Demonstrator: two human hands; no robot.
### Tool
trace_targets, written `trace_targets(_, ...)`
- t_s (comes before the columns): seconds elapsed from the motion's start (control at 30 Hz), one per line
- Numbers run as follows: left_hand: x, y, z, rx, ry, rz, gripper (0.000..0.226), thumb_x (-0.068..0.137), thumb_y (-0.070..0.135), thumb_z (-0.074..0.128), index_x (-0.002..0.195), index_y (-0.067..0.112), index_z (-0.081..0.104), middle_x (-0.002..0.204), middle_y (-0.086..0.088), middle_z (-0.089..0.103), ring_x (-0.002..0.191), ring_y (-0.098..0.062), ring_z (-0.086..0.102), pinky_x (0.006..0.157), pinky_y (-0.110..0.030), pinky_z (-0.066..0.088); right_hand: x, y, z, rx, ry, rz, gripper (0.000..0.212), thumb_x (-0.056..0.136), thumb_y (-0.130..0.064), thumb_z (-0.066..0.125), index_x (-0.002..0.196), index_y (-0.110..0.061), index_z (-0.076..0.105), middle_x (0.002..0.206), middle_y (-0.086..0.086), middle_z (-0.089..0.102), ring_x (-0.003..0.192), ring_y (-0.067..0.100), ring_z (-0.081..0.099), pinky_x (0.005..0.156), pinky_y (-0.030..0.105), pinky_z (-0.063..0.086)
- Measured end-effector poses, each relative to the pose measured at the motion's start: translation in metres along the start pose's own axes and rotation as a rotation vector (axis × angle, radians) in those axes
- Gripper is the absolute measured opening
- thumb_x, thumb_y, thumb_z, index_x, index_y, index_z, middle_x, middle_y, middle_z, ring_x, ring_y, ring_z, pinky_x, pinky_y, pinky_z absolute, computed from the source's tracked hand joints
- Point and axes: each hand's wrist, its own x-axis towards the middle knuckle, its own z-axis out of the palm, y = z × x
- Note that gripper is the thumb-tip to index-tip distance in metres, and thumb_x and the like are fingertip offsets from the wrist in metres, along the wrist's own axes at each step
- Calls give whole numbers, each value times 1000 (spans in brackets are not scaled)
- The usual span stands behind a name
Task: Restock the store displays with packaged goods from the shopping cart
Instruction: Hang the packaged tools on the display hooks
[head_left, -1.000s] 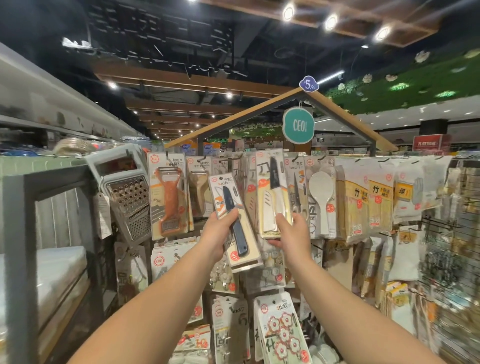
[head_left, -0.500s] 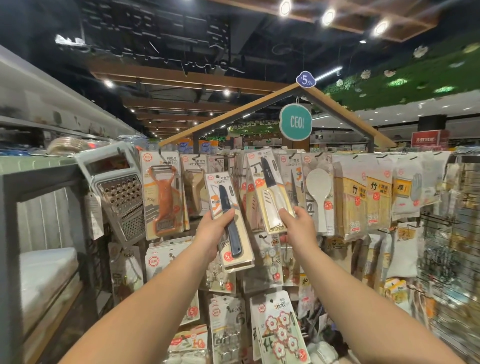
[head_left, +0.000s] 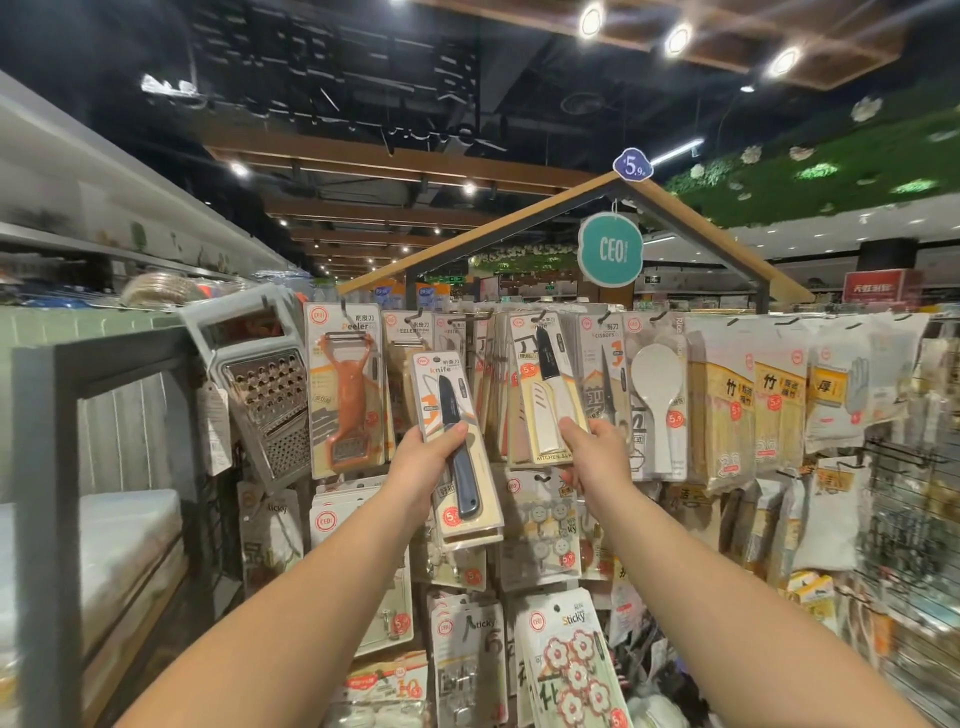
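The left hand (head_left: 423, 460) grips a dark knife pack (head_left: 457, 447); just beside it, the right hand (head_left: 597, 452) pinches the bottom edge of a white knife pack (head_left: 545, 395), a small gap between them

Bright ceiling spotlights (head_left: 678, 39) glare against a dim ceiling; wide-angle bending at edges; right side blurred.

Quick count, approx where stuff overlaps: 2 hands up, left hand (head_left: 426, 462) w/ 1 dark-handled knife pack (head_left: 457, 447), right hand (head_left: 597, 452) w/ 1 white knife pack (head_left: 545, 395). On the rack: 1 metal grater (head_left: 265, 395), 1 orange peeler pack (head_left: 348, 389) in front, 1 rice paddle (head_left: 657, 395), 1 scissors pack (head_left: 605, 384), 2 yellow bamboo packs (head_left: 748, 405). 1 teal CEO sign (head_left: 610, 249), 1 blue price tag (head_left: 632, 166), 3 ceiling spotlights (head_left: 678, 39) top right. Lower packs too jumbled to count.
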Motion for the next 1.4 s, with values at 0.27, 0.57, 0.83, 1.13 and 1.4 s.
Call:
trace_targets(0.27,-2,9,2,-10,-37,40,7,93,21,67,98,21,63,101,-3,72,93,-19,69,85,-35,55,-8,-10,6,-189,-170,103,46,101,-36,47,135,-4,50,120,24,60,100,30,61,85,37,49)
trace_targets(0.57,-3,17,9,-35,-55,63,26,91,23,70,113,10,64,105,-7,73,94,-22,69,92,-39,54,-27,-20,6,32,-400,3,32,95,-34,62,117,-11,61,98,3,63,78,11,60,69,26,56)
trace_targets(0.83,-11,21,13,-75,-36,83,18,91,23,70,103,12,64,94,-4,72,80,-17,68,75,-30,55,-49,-25,17,-188,-585,-37,23,87,-29,73,102,-15,63,86,-1,65,73,11,58,61,24,48)
trace_targets(1.13,-19,18,8,-54,-71,1,23,94,39,64,104,19,63,103,-5,73,97,-23,69,95,-43,52,-52,-19,26,-176,-466,5,12,97,-21,59,88,-12,60,83,5,66,70,20,60,61,33,48)
trace_targets(1.4,-16,23,-18,120,3,20,37,94,32,62,127,16,59,122,-4,68,114,-25,62,103,-49,46,-40,-15,17,-132,34,-139,21,102,-19,43,83,-13,52,72,0,45,61,14,38,55,28,31)
